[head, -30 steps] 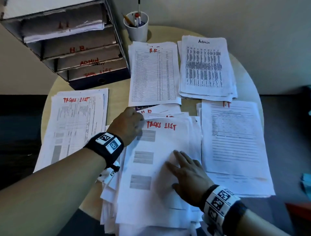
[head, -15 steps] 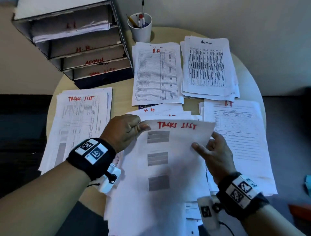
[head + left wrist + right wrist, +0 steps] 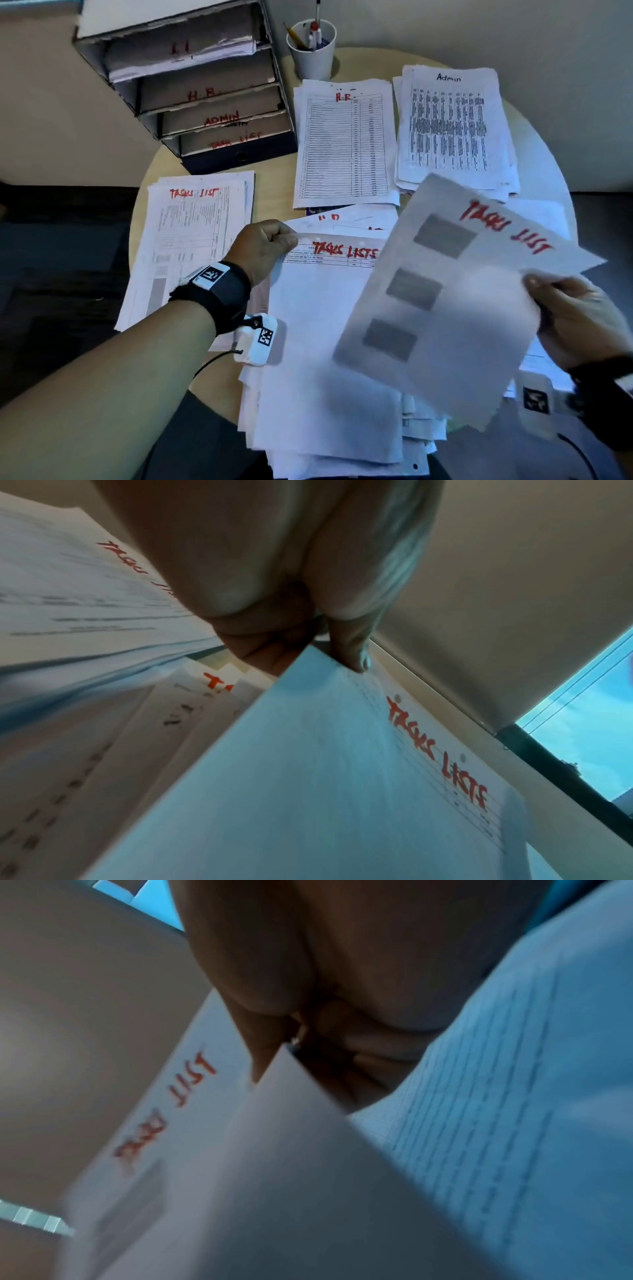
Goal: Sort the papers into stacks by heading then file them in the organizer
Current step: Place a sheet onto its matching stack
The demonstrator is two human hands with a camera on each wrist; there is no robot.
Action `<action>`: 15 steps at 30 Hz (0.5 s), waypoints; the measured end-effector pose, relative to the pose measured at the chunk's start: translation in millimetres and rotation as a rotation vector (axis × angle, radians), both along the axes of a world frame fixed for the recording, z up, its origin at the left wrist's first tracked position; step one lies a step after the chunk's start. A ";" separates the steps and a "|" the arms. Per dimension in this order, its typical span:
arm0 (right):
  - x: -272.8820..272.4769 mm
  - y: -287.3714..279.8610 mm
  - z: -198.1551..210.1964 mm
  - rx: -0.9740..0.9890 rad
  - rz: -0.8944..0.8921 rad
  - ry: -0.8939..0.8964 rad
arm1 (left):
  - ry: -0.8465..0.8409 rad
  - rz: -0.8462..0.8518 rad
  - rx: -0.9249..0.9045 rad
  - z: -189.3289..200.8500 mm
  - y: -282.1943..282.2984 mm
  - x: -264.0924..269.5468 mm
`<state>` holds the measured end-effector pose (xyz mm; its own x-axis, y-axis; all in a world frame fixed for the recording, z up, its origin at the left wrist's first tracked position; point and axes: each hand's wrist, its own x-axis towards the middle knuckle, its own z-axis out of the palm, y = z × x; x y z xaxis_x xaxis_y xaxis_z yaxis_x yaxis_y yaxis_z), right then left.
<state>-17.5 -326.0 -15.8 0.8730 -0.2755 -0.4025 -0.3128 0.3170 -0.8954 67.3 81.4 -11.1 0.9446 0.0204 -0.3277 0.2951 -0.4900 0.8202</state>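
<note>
My right hand (image 3: pixel 561 308) pinches the right edge of a lifted "TASKS LIST" sheet (image 3: pixel 442 301) with three grey blocks, tilted above the table's right side; the same sheet (image 3: pixel 240 1164) fills the right wrist view. My left hand (image 3: pixel 270 243) pinches the top left corner of another sheet headed "TASKS LISTS" (image 3: pixel 329 325), (image 3: pixel 325 777), the top of the unsorted pile (image 3: pixel 342 445) at the table's near edge. Sorted stacks lie around: Tasks List (image 3: pixel 191 240) at left, H.R. (image 3: pixel 342 144) at centre back, Admin (image 3: pixel 448 126) at back right. The tiered organizer (image 3: pixel 198 92) stands at back left.
The organizer's trays are labelled in red, the lower ones H.R., ADMIN and TASK LIST. A white cup (image 3: pixel 311 48) with pens stands beside it. The round wooden table (image 3: pixel 274 195) shows bare wood between the stacks. The lifted sheet hides the stack at the right.
My right hand took the top Tasks List sheet off the pile and swung it up to the right. My left hand now pinches the sheet that lay under it.
</note>
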 end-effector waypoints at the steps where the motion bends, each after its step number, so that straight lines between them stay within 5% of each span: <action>1: -2.9 3.7 1.9 -0.047 0.065 0.012 | -0.008 -0.001 -0.022 2.5 -2.9 -2.1; 6: -16.9 59.5 -8.6 -0.199 0.298 -0.025 | -0.021 -0.077 -0.168 20.4 -31.3 -22.6; 12: -26.5 81.4 -22.0 -0.338 0.214 -0.056 | 0.131 -0.098 -0.295 13.0 -28.2 -30.8; 15: -30.5 63.4 -6.3 -0.413 0.331 -0.079 | 0.119 -0.063 -0.098 1.3 -16.9 -17.1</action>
